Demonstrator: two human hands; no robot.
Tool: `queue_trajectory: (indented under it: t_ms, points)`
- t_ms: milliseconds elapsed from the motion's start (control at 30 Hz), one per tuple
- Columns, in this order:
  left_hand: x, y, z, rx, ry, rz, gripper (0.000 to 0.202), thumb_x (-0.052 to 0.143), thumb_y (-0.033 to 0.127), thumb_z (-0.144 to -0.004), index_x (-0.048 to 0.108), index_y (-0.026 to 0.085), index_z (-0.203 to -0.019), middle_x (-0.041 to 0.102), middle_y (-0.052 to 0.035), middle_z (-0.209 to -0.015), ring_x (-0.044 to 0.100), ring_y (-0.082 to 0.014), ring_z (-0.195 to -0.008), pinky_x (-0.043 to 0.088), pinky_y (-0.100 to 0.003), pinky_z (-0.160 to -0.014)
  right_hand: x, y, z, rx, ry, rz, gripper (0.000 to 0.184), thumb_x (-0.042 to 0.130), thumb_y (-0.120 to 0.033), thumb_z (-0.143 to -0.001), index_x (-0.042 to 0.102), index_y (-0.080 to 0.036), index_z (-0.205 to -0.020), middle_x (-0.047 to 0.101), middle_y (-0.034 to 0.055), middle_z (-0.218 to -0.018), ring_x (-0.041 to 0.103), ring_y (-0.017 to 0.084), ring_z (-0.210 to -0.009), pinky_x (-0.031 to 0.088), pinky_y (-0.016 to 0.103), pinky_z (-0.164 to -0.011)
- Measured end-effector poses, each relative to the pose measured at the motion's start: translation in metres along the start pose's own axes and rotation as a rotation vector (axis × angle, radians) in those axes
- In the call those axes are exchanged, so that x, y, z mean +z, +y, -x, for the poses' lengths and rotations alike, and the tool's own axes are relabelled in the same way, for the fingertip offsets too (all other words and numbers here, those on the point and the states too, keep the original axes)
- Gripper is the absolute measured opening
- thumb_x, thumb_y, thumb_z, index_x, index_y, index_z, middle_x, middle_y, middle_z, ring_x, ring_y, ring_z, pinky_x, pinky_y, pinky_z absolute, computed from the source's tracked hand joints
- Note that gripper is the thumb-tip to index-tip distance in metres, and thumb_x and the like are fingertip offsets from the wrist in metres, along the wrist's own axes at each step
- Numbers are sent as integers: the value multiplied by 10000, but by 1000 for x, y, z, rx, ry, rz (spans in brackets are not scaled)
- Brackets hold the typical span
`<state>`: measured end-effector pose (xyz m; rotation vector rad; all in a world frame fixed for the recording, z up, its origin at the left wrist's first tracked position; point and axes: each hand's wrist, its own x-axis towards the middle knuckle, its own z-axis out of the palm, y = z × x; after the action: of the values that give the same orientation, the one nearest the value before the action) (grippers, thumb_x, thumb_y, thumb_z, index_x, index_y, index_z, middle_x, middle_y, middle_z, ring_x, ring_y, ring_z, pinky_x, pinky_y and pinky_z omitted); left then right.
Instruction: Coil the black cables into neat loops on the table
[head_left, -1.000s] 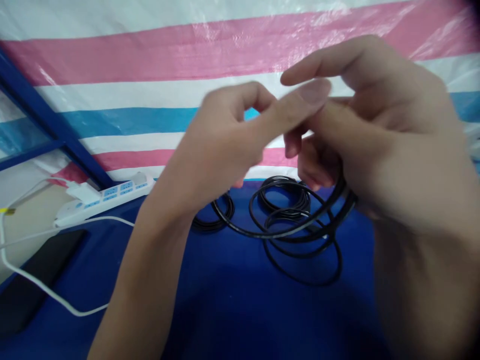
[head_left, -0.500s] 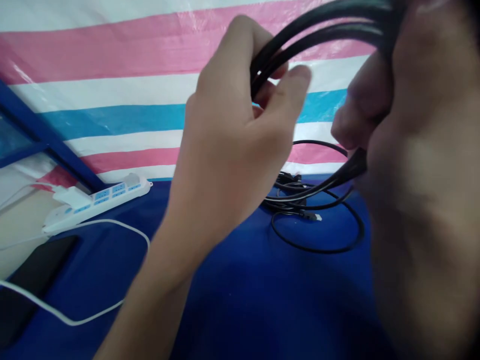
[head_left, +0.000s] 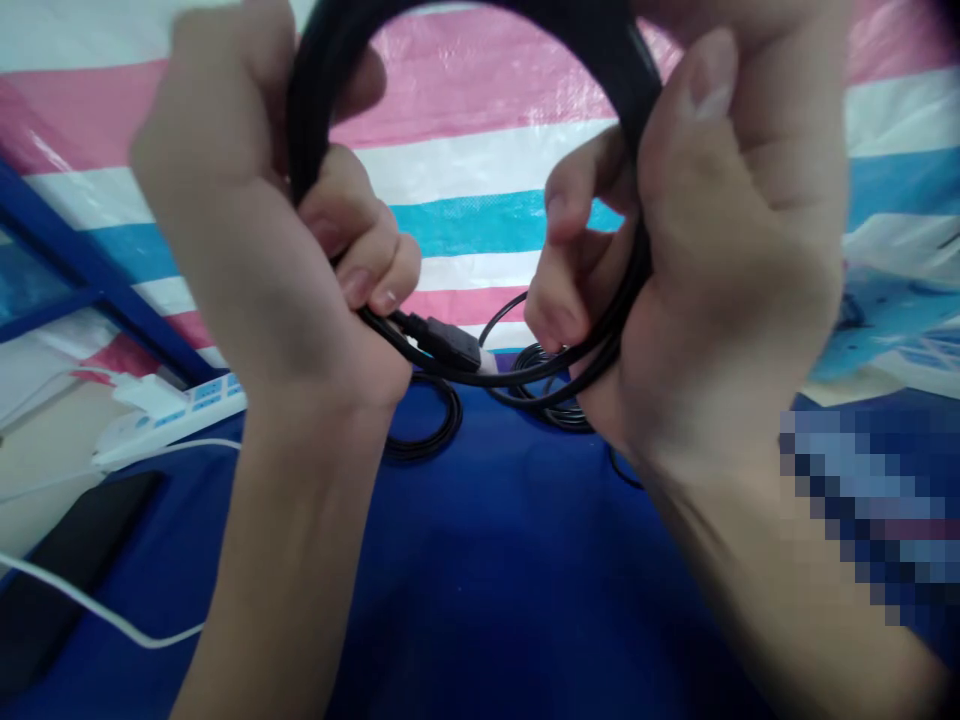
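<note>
A coiled black cable [head_left: 517, 20] is held up close to the camera as a ring, its top cut off by the frame. My left hand [head_left: 300, 220] grips the ring's left side, fingers curled round it. On the right side my right hand [head_left: 697, 210] is closed round the strands, its thumb along the coil. A black plug [head_left: 448, 343] with a pale tip hangs by the lower strands, next to my left fingers. Behind the ring, more coiled black cable [head_left: 551, 400] lies on the blue table [head_left: 480, 600], partly hidden by my right hand.
At the left stands a white power strip [head_left: 180, 420] with an adapter plugged in. A white cord [head_left: 135, 632] loops over a dark flat object [head_left: 82, 560]. Striped sheeting [head_left: 450, 225] hangs behind the table. A light-blue plastic bag [head_left: 885, 300] is at the right; a patch below it is pixelated.
My left hand has moved left and my right hand has come further into view. The cable now forms a round ring between them, with a plug showing at its bottom.
</note>
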<state>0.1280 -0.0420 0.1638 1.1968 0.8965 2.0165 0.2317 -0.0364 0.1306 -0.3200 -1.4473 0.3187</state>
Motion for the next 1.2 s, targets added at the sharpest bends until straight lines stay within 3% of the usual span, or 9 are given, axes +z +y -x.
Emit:
queue_trajectory:
  t_ms: [133,300,367,500,600,767,967,1100,1200]
  points:
    - [-3,0,-1,-26,-259,-7,286,450,370,-857,485,203,-627,150,54,-465,165,-40,-330,130,-221,-293,-15,2,-8,167,44,-77,465,292,-536,-925,564,-167,-1008,325,-20,-593,193,55,-372,175,229,-273]
    - [-11,0,-3,-201,-683,-266,286,445,354,-855,438,199,-614,166,52,-463,171,-20,-324,131,-131,-279,-49,-9,-24,268,-652,242,246,441,-340,-910,628,-305,-1066,445,-25,-564,383,51,-402,267,181,-321]
    - [-11,0,-2,-211,-731,-295,278,437,350,-857,422,190,-629,159,52,-501,162,-6,-361,145,-115,-297,-51,-14,-23,297,-710,315,247,435,-334,-909,624,-336,-1068,461,-27,-565,403,52,-421,286,179,-341]
    - [-7,2,0,-34,-507,-169,254,442,282,-852,469,166,-628,180,45,-506,135,-10,-360,98,-140,-283,-39,-13,-16,262,-444,195,310,424,-417,-888,588,-255,-1095,604,14,-902,490,76,-524,335,204,-348]
    - [-7,4,-4,-57,-343,-31,291,409,215,-875,426,172,-588,116,60,-474,75,-20,-350,53,-177,-288,-33,-6,-14,243,-264,41,267,423,-367,-881,570,-229,-1057,590,18,-1112,591,127,-711,406,212,-387]
    - [-13,-11,-22,-215,-190,205,326,370,226,-913,444,171,-600,86,85,-432,44,-21,-346,60,-187,-291,-35,0,-24,636,-347,-401,289,320,-387,-947,527,-211,-1045,646,11,-782,622,131,-624,501,247,-539]
    - [-17,-43,-35,-416,21,541,279,347,149,-890,368,195,-616,103,95,-388,91,-24,-299,128,-190,-313,-10,3,-10,806,-267,-861,683,-64,-643,-865,469,-218,-906,640,5,-951,649,152,-874,531,317,-823]
    - [-7,-51,-26,-438,115,546,251,385,177,-889,395,200,-639,115,91,-403,124,-29,-308,135,-210,-339,14,7,9,589,-30,-545,213,489,-411,-872,488,-241,-1002,562,-45,-685,527,76,-516,465,206,-528]
    - [5,-46,-15,-355,35,466,254,387,206,-881,428,193,-631,119,84,-423,131,-31,-326,127,-206,-342,4,6,4,507,19,-315,190,560,-173,-818,521,-232,-995,334,-80,-494,297,53,-386,324,187,-372]
